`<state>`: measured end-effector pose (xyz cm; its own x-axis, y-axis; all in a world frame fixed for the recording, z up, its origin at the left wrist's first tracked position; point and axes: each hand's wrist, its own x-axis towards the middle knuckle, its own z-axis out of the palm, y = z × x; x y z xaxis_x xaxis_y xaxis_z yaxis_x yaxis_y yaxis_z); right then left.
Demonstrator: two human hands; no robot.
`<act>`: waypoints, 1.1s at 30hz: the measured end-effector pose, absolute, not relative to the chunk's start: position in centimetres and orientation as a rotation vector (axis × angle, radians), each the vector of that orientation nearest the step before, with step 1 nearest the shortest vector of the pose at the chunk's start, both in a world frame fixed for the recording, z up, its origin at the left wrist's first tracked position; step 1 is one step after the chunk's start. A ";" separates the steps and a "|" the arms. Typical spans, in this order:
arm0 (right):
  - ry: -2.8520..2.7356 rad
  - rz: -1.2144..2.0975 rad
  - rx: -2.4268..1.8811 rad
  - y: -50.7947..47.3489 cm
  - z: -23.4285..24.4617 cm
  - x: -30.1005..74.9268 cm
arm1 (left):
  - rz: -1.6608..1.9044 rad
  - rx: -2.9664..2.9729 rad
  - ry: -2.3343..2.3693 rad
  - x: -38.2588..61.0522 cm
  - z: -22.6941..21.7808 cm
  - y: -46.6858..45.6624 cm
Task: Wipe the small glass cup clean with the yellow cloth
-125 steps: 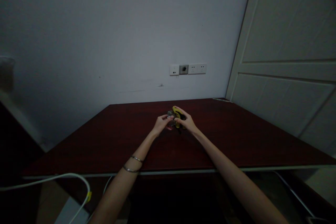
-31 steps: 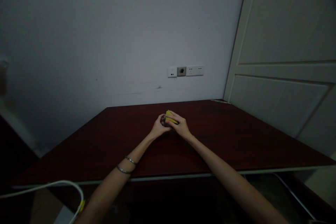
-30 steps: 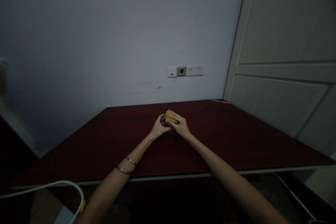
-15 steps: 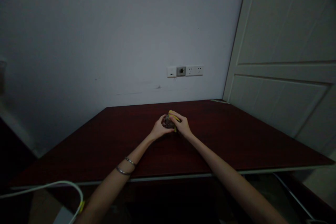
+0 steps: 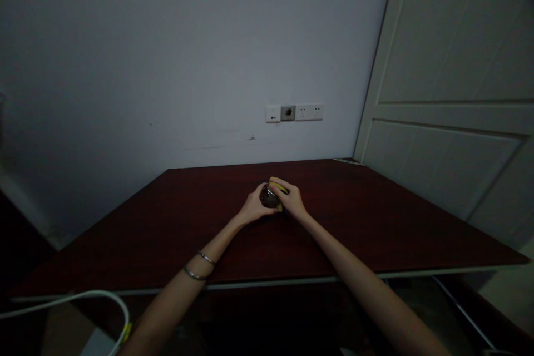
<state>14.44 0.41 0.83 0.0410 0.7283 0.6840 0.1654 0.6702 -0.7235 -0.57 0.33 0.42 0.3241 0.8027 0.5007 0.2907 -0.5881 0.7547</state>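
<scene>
Both my hands meet over the middle of a dark red table [image 5: 375,228]. My right hand [image 5: 291,202] is closed round a small yellow object [image 5: 276,184] with a dark, partly shiny part facing left. My left hand [image 5: 252,207] is closed against that dark part [image 5: 267,197], fingers pinched on it. The room is dim and I cannot make out what the object is. Two thin bracelets [image 5: 199,265] sit on my left forearm.
A white wall with a row of sockets [image 5: 294,112] stands behind the table. A pale door [image 5: 454,111] closes off the right side. A white cable [image 5: 83,303] loops below the table's front edge at the left.
The hands have stayed together at the same spot. The yellow object has been turned a little in them, so more of its dark shiny part shows now.
</scene>
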 end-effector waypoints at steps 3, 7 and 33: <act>-1.462 0.564 -0.849 0.6 0.7 14.5 | 1.212 2.080 0.967 -0.5 0.5 0.1; -1.539 0.449 -0.838 0.2 0.8 14.6 | 1.198 2.115 1.019 -0.5 0.4 0.3; -1.916 0.163 -0.663 -1.1 1.1 14.7 | 1.252 1.875 1.024 -0.8 0.3 0.4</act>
<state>14.65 -1.08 1.14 -0.2932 0.5160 0.8049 0.3726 0.8370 -0.4008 -0.83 0.44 0.33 0.2377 0.8715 0.4289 0.2471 -0.4813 0.8410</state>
